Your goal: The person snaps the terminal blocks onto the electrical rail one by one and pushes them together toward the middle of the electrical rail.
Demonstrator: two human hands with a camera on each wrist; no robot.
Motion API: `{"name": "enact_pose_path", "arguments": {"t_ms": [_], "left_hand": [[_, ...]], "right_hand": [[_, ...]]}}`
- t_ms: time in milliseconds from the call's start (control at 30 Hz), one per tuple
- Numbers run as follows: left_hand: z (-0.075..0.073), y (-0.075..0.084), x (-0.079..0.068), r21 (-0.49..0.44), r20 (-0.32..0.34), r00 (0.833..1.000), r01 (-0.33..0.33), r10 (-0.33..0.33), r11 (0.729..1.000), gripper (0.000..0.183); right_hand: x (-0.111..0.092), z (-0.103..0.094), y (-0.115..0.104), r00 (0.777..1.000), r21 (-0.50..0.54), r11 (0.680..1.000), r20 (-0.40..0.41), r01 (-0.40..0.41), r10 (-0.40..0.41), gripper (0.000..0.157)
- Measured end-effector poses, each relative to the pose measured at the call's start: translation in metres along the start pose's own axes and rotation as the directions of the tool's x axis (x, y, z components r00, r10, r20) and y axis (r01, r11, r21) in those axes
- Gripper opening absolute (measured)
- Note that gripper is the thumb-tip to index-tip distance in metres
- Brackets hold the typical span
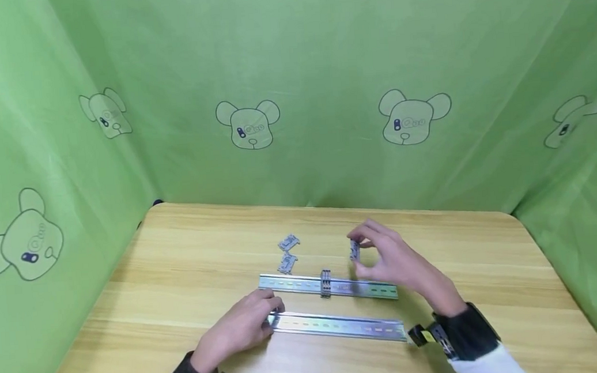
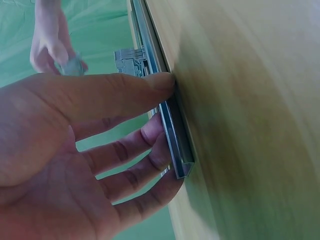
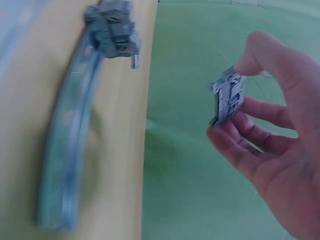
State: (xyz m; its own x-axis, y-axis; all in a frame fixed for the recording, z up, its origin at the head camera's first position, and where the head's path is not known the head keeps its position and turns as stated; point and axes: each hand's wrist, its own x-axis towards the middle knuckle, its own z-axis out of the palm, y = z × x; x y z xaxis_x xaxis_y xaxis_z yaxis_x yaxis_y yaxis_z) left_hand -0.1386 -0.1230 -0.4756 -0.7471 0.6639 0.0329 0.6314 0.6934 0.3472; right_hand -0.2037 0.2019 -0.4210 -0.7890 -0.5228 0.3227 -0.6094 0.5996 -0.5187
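Note:
My right hand [image 1: 389, 259] pinches a small grey DIN-rail terminal block [image 3: 229, 97] between thumb and fingertips, held up beyond the far metal DIN rail [image 1: 295, 283]. Several terminal blocks [image 1: 325, 283] sit side by side near the middle of that rail. Nearer to me lies a second DIN rail [image 1: 339, 326], roughly parallel to the first. My left hand [image 1: 243, 323] grips its left end, the thumb on one edge and the fingers curled at the other, as the left wrist view shows.
Two loose terminal blocks [image 1: 287, 262] lie flat on the wooden table [image 1: 189, 257] behind the far rail's left part. A green curtain [image 1: 323, 167] with printed bear heads stands along the table's back and sides.

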Motion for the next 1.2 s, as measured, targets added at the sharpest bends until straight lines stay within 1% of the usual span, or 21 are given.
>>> {"name": "enact_pose_path", "arguments": {"t_ms": [100, 167, 233, 333, 467, 567, 733, 867, 933, 1000, 1100, 1200], "left_hand": [[-0.001, -0.001, 0.000, -0.011, 0.008, 1.000, -0.002, 0.002, 1.000, 0.032], [-0.002, -0.001, 0.000, -0.017, 0.011, 1.000, -0.001, 0.001, 1.000, 0.032], [-0.003, -0.002, -0.001, -0.020, 0.007, 1.000, 0.000, 0.000, 1.000, 0.033], [-0.003, -0.002, -0.001, -0.021, -0.004, 1.000, -0.003, 0.003, 1.000, 0.033], [-0.003, -0.002, -0.002, -0.026, -0.007, 1.000, -0.007, 0.007, 1.000, 0.033], [-0.002, -0.003, -0.001, -0.037, -0.015, 1.000, -0.008, 0.007, 0.999, 0.032], [0.000, -0.003, 0.000, -0.049, -0.025, 1.000, -0.005, 0.003, 0.999, 0.032], [-0.001, -0.003, 0.000, -0.057, -0.022, 1.000, -0.004, 0.003, 0.998, 0.032], [0.000, -0.003, 0.000, -0.058, -0.023, 1.000, -0.006, 0.005, 0.998, 0.032], [0.000, -0.003, 0.000, -0.060, -0.026, 1.000, -0.009, 0.008, 0.998, 0.032], [0.001, -0.004, 0.000, -0.058, -0.028, 1.000, -0.012, 0.011, 0.998, 0.032], [0.002, -0.005, 0.000, -0.056, -0.026, 1.000, -0.016, 0.014, 0.998, 0.031]], "right_hand": [[-0.024, 0.001, 0.003, 0.998, 0.046, 0.998, -0.049, 0.045, -0.042, 0.052], [-0.039, 0.004, 0.006, 0.996, 0.049, 0.997, -0.073, 0.056, -0.052, 0.054], [-0.054, 0.005, 0.009, 0.995, 0.034, 0.998, -0.086, 0.048, -0.045, 0.055], [-0.073, 0.007, 0.014, 0.996, 0.041, 0.999, -0.091, 0.022, -0.019, 0.053], [-0.096, 0.010, 0.018, 0.996, 0.096, 0.995, -0.083, -0.009, 0.017, 0.054], [-0.111, 0.013, 0.019, 0.995, 0.117, 0.993, -0.087, -0.033, 0.044, 0.057], [-0.122, 0.014, 0.024, 0.993, 0.110, 0.992, -0.086, -0.066, 0.075, 0.061], [-0.126, 0.010, 0.025, 0.996, 0.104, 0.993, -0.073, -0.050, 0.057, 0.061], [-0.128, 0.008, 0.024, 0.997, 0.089, 0.995, -0.066, -0.041, 0.047, 0.061], [-0.130, 0.005, 0.024, 0.997, 0.053, 0.998, -0.056, -0.044, 0.047, 0.060], [-0.134, 0.004, 0.023, 0.997, 0.005, 0.997, -0.022, -0.074, 0.074, 0.059], [-0.137, 0.004, 0.023, 0.995, 0.009, 0.995, 0.031, -0.098, 0.098, 0.058]]}}
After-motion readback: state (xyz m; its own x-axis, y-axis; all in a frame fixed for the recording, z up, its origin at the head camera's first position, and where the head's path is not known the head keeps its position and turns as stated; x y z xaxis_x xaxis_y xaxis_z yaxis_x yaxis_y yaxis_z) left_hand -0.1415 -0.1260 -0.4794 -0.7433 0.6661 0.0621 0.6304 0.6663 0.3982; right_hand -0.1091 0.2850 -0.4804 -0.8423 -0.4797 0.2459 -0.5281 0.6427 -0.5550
